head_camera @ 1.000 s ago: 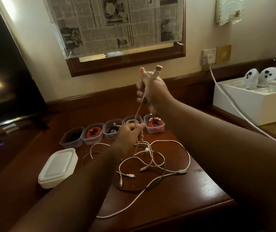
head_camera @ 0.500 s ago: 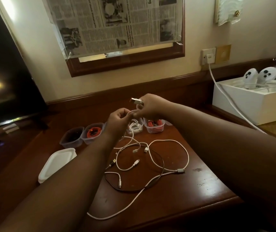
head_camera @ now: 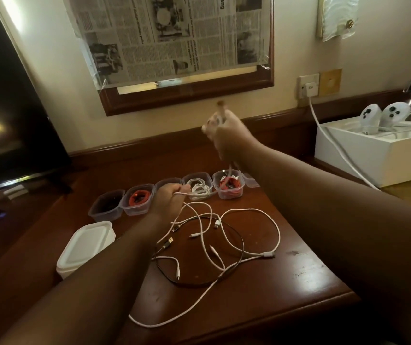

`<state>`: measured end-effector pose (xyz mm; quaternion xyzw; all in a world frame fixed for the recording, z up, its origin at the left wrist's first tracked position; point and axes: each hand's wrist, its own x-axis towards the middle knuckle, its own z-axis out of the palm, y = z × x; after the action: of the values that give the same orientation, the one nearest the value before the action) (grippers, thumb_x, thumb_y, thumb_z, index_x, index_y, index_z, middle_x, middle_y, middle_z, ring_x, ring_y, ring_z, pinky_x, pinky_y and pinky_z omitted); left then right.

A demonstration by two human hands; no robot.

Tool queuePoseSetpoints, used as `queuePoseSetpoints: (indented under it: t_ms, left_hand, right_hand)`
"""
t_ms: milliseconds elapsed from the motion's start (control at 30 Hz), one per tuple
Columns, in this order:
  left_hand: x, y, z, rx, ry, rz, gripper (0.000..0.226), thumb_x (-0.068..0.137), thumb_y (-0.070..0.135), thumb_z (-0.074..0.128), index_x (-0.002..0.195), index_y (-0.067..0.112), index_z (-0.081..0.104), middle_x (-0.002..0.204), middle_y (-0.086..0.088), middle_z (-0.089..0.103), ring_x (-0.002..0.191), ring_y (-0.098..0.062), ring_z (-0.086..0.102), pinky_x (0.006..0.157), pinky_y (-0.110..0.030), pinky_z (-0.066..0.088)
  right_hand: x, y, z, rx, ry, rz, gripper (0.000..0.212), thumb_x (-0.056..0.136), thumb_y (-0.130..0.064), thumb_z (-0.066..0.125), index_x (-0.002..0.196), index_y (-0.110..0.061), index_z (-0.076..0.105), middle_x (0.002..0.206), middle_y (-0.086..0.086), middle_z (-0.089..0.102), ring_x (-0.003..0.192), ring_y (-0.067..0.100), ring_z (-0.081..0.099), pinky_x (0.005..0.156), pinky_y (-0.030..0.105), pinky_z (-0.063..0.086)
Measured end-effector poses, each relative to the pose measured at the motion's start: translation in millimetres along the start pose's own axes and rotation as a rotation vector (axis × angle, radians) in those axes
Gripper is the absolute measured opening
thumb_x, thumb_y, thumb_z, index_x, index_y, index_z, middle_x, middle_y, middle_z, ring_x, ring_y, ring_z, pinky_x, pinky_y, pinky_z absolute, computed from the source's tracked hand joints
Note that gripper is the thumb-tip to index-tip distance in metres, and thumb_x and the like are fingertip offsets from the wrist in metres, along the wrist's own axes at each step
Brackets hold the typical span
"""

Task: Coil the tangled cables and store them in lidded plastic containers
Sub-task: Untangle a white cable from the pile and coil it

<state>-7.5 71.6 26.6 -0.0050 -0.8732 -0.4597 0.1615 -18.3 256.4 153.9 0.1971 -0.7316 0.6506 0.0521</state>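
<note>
Right hand (head_camera: 227,131) is raised above the back of the bench (head_camera: 299,275), fingers curled round 1 end of a white cable (head_camera: 200,192), plug tip poking up above the fist; it's motion-blurred, so exact finger positions can't be told. Left hand (head_camera: 168,197) sits lower, near the row of tubs, pinching the same cable w/ curled fingers; the cable runs from it toward the right hand. Tangled pile (head_camera: 207,245) lies loose on the bench in front of the hands: several white cables plus 1 black cable (head_camera: 241,247) looped among them, 1 white strand trailing to the front edge. Behind it, a row of clear containers (head_camera: 228,186), lids off: 1 w/ dark contents, 2 w/ red coils, 1 w/ a white coil, 1 partly hidden by the left hand. White lidded tub (head_camera: 86,245) stands to the left, apart from the row.
</note>
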Motion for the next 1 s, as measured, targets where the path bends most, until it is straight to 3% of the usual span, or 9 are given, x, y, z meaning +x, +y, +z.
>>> queuePoseSetpoints:
  t_ms: [100, 200, 300, 433, 533, 667, 767, 900, 1000]
  left_hand:
    - [11, 9, -6, -0.016, 0.111, -0.014, 0.031, 0.101, 0.036, 0.054, 0.085, 0.013, 0.068, 0.082, -0.017, 0.069, 0.064, -0.021, 0.059, 0.060, -0.032, 0.045]
    - [23, 23, -12, -0.118, 0.178, -0.088, 0.034, 0.099, 0.038, 0.057, 0.084, 0.010, 0.067, 0.076, -0.011, 0.066, 0.066, -0.018, 0.057, 0.061, -0.031, 0.044]
    - [27, 36, -14, -0.111, 0.161, -0.102, 0.042, 0.097, 0.044, 0.058, 0.088, 0.004, 0.067, 0.076, -0.011, 0.064, 0.070, -0.021, 0.059, 0.065, -0.034, 0.049]
    - [26, 43, -21, -0.117, 0.148, -0.088, 0.037, 0.095, 0.042, 0.060, 0.091, 0.005, 0.066, 0.079, -0.014, 0.064, 0.073, -0.027, 0.058, 0.064, -0.038, 0.048]
    - [19, 46, -31, -0.101, -0.044, 0.007, 0.010, 0.094, 0.024, 0.064, 0.103, 0.020, 0.062, 0.100, -0.011, 0.067, 0.091, -0.029, 0.065, 0.077, -0.044, 0.055]
    - [-5, 63, -45, -0.166, -0.322, 0.078, 0.031, 0.092, 0.005, 0.055, 0.115, 0.025, 0.053, 0.092, -0.007, 0.058, 0.085, -0.029, 0.051, 0.072, -0.039, 0.044]
    - [-31, 87, -52, -0.273, -0.432, 0.074, 0.026, 0.078, 0.011, 0.052, 0.103, 0.017, 0.057, 0.085, -0.006, 0.053, 0.080, -0.027, 0.046, 0.066, -0.033, 0.040]
    - [-69, 116, -60, -0.311, -0.637, 0.128, 0.010, 0.082, 0.005, 0.051, 0.089, 0.011, 0.055, 0.069, 0.001, 0.056, 0.060, -0.013, 0.048, 0.054, -0.023, 0.043]
    - [-94, 133, -71, -0.158, -0.777, 0.270, 0.014, 0.089, -0.006, 0.060, 0.093, 0.007, 0.060, 0.078, 0.000, 0.064, 0.068, -0.011, 0.061, 0.060, -0.020, 0.051]
  right_hand:
    - [-3, 17, 5, -0.786, -0.252, -0.024, 0.031, 0.092, -0.022, 0.064, 0.117, -0.014, 0.046, 0.092, 0.001, 0.055, 0.078, 0.013, 0.055, 0.064, 0.027, 0.050]
    - [-13, 30, 13, -0.980, -0.517, 0.050, 0.032, 0.088, -0.036, 0.071, 0.098, -0.020, 0.046, 0.089, -0.004, 0.053, 0.078, 0.010, 0.051, 0.061, 0.023, 0.041]
    - [-14, 34, 12, -0.820, -0.705, 0.198, 0.020, 0.091, -0.039, 0.065, 0.089, -0.021, 0.059, 0.089, 0.001, 0.063, 0.076, 0.015, 0.057, 0.069, 0.027, 0.046]
    - [-22, 28, 4, -0.482, -0.647, 0.283, 0.019, 0.098, -0.030, 0.051, 0.094, -0.013, 0.060, 0.078, 0.003, 0.062, 0.055, 0.010, 0.050, 0.056, 0.024, 0.041]
    - [-25, 28, -3, -0.444, -0.575, 0.273, 0.027, 0.101, -0.037, 0.046, 0.097, -0.014, 0.060, 0.087, 0.006, 0.063, 0.064, 0.012, 0.055, 0.061, 0.025, 0.045]
    - [-28, 33, -10, -0.588, -0.471, 0.274, 0.039, 0.098, -0.049, 0.049, 0.097, -0.013, 0.063, 0.093, 0.008, 0.064, 0.075, 0.018, 0.056, 0.065, 0.028, 0.043]
    - [-36, 29, -16, -0.575, -0.321, 0.249, 0.056, 0.098, -0.058, 0.041, 0.114, -0.009, 0.062, 0.102, 0.007, 0.064, 0.084, 0.017, 0.058, 0.067, 0.029, 0.044]
    - [-52, 9, -34, -0.193, -0.339, 0.380, 0.063, 0.094, -0.068, 0.038, 0.106, -0.011, 0.061, 0.086, 0.006, 0.061, 0.060, 0.013, 0.053, 0.052, 0.023, 0.040]
    - [-66, -3, -44, 0.001, -0.443, 0.356, 0.056, 0.098, -0.059, 0.040, 0.109, -0.008, 0.058, 0.081, 0.008, 0.061, 0.051, 0.012, 0.057, 0.045, 0.022, 0.045]
